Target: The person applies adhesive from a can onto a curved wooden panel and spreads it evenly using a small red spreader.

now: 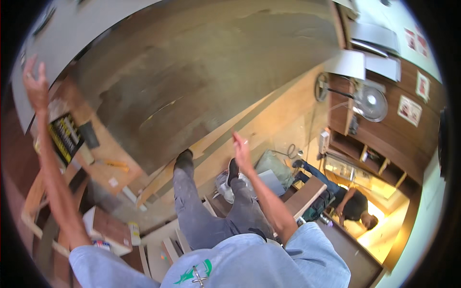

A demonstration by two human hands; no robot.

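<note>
At 10 o'clock, L hand (36, 89) splays, apparently empty, by pale panel (72, 41); R hand (242, 151), at center, is half-curled (hold unclear) near brown board (206, 81) at 12, spread prob. for balance.

lg brown board (206, 86) runs diag. across top of view, dull w/ darker uneven smears & thin pale streak; pale grey panel (91, 24) along its upper-l. edge.

Smeared, mostly matt brown board (211, 81)
</note>
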